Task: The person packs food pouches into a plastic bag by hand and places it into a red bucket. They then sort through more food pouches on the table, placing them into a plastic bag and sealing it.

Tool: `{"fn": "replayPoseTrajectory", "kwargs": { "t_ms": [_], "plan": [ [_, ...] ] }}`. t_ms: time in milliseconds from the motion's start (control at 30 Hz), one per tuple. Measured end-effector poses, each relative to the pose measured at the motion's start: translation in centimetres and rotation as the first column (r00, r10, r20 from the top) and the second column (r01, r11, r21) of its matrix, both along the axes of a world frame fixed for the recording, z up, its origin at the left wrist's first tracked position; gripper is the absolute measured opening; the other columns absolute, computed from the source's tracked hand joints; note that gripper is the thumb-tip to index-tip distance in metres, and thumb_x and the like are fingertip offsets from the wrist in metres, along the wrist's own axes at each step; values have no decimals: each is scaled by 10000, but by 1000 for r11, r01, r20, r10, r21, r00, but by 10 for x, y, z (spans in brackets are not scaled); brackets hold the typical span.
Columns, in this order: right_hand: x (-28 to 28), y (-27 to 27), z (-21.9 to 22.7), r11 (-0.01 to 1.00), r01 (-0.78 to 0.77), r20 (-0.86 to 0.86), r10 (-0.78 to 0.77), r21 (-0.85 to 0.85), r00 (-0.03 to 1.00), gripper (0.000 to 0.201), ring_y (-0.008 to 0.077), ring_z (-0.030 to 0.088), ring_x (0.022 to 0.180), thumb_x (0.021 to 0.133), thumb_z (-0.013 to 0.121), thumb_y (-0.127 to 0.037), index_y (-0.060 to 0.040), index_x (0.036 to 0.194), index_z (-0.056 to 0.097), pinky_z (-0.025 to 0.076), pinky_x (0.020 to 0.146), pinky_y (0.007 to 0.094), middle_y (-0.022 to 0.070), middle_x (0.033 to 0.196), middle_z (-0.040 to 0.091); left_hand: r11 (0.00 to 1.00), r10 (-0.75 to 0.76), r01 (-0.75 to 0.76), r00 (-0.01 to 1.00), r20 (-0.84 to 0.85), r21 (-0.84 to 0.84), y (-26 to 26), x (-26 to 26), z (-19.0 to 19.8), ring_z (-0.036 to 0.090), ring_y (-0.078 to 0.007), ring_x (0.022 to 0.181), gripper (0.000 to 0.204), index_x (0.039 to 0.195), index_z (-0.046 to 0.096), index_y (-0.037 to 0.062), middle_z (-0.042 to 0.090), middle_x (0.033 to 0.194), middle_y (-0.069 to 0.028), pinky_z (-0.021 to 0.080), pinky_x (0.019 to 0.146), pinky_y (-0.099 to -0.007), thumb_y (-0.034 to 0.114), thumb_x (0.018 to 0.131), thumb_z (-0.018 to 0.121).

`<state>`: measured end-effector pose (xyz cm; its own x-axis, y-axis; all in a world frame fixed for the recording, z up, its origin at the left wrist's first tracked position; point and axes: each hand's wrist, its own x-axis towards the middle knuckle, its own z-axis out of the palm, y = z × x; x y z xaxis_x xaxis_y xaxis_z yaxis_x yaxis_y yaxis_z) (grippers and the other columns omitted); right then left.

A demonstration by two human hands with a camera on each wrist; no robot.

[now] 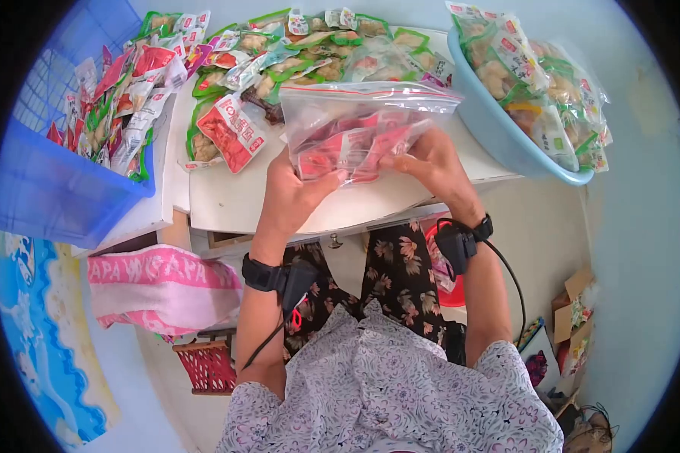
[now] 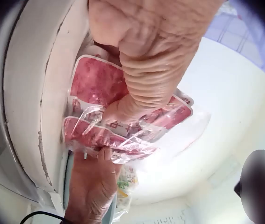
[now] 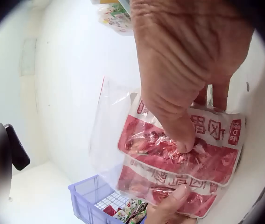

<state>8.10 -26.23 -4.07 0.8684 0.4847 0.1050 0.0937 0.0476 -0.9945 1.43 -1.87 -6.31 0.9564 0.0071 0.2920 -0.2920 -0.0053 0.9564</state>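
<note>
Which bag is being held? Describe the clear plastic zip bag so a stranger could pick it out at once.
Start at the white table between the blue plastic crate and the light blue basin. At its front edge, the left hand and right hand grip the clear plastic zip bag. Unlike the loose green and red snack packets behind it, it is transparent, with several red packets inside.

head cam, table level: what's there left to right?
Blue basket of snack packets → loose pile of packets on the white table → left hand → clear zip bag of red packets, held by both hands → right hand → light blue basin of packets.
</note>
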Motion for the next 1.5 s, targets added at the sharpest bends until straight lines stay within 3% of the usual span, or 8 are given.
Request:
{"fn": "replayPoseTrajectory", "kwargs": {
  "t_ms": [100, 233, 433, 567, 667, 767, 1067, 1500],
  "plan": [
    [-4, 3, 10, 998, 59, 199, -51, -34, 979, 441, 188, 660, 1148, 858, 816, -24, 44, 1254, 635, 497, 1045, 373, 99, 1206, 714, 998, 24, -25, 1000, 5, 56, 3, -1, 7, 671, -124, 1030, 485, 1295, 628, -22, 726, 1153, -72, 535, 914, -299, 38, 840, 784],
    [2, -6, 15, 994, -68, 138, 79, -86, 987, 457, 168, 672, 1104, 846, 822, -21, 37, 1265, 649, 517, 1009, 361, 91, 1188, 721, 997, -56, 60, 996, -69, 44, 7, -2, 9, 669, -122, 1038, 492, 1297, 632, -19, 725, 1169, -70, 534, 922, -299, 35, 834, 789],
    [4, -8, -9, 1000, -17, 52, 17, -3, 999, 457, 186, 672, 1109, 825, 827, -6, 60, 1239, 645, 522, 1008, 367, 121, 1205, 718, 1000, -18, 18, 1000, -16, -4, 1, 0, 4, 671, -143, 1088, 585, 1365, 583, -23, 716, 1215, -90, 534, 962, -315, 31, 826, 805],
    [5, -6, -9, 1000, 5, 69, -5, -4, 998, 474, 189, 670, 1121, 840, 836, -36, 59, 1258, 633, 521, 1015, 370, 119, 1208, 718, 998, 16, -12, 997, 76, -59, -6, 3, 12, 668, -159, 1115, 635, 1402, 562, -24, 713, 1236, -107, 533, 991, -325, 36, 828, 826],
    [6, -3, -1, 999, 44, 215, -40, -17, 976, 508, 176, 670, 1104, 874, 833, -97, 56, 1306, 613, 527, 1009, 356, 116, 1230, 715, 1000, 20, -18, 997, 74, -24, -6, 5, 25, 679, -156, 1101, 633, 1412, 579, -10, 720, 1227, -104, 547, 980, -316, 41, 837, 838],
    [1, -2, 33, 991, -47, 182, 24, 122, 983, 497, 150, 671, 1074, 910, 810, -129, 55, 1328, 614, 541, 950, 321, 108, 1204, 722, 999, -21, 23, 998, 53, -45, -5, 6, 35, 694, -140, 1066, 557, 1381, 630, 7, 730, 1226, -90, 562, 948, -296, 54, 863, 828],
    [21, 0, 45, 993, 51, 393, -88, 103, 915, 217, 92, 663, 969, 998, 709, -127, -20, 1176, 774, 529, 847, 259, 22, 1087, 766, 998, 55, -48, 965, 255, -33, -5, 22, 52, 706, -119, 1046, 203, 1168, 761, 11, 778, 1116, -74, 562, 936, -286, 93, 986, 721],
    [15, -2, 81, 967, 68, 399, -165, 245, 902, 193, 126, 711, 995, 1017, 697, -183, -12, 1087, 750, 553, 931, 292, 68, 1029, 779, 987, 132, -102, 956, 262, -124, 1, 20, 86, 705, -122, 1024, 229, 1174, 751, -7, 783, 1098, -104, 541, 969, -280, 149, 1050, 637]
  ]
}}
